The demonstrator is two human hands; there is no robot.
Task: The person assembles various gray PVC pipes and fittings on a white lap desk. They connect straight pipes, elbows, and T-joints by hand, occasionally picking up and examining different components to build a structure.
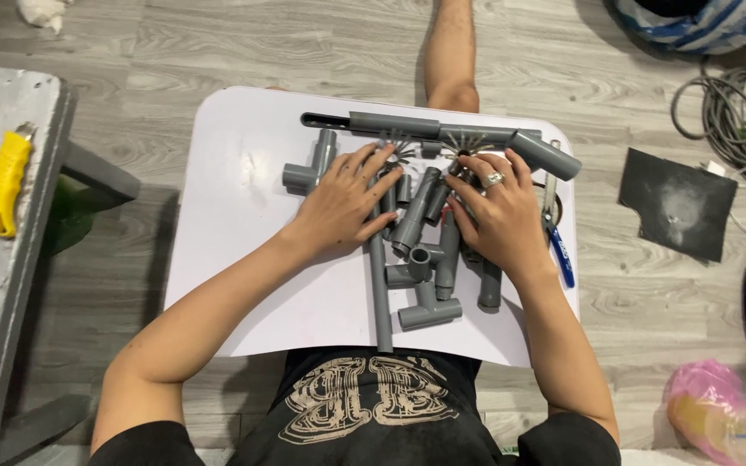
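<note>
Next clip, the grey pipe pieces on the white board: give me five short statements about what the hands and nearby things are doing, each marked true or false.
1. Both hands rest on grey pipe pieces. True: left hand, right hand.
2. The right hand wears a ring. True.
3. The white board holds only one pipe. False: many pipes and fittings lie there.
4. The blue-handled pliers lie left of the left hand. False: they lie by the right hand.
5. The yellow tool lies on the white board. False: it lies on the grey bench.
</note>
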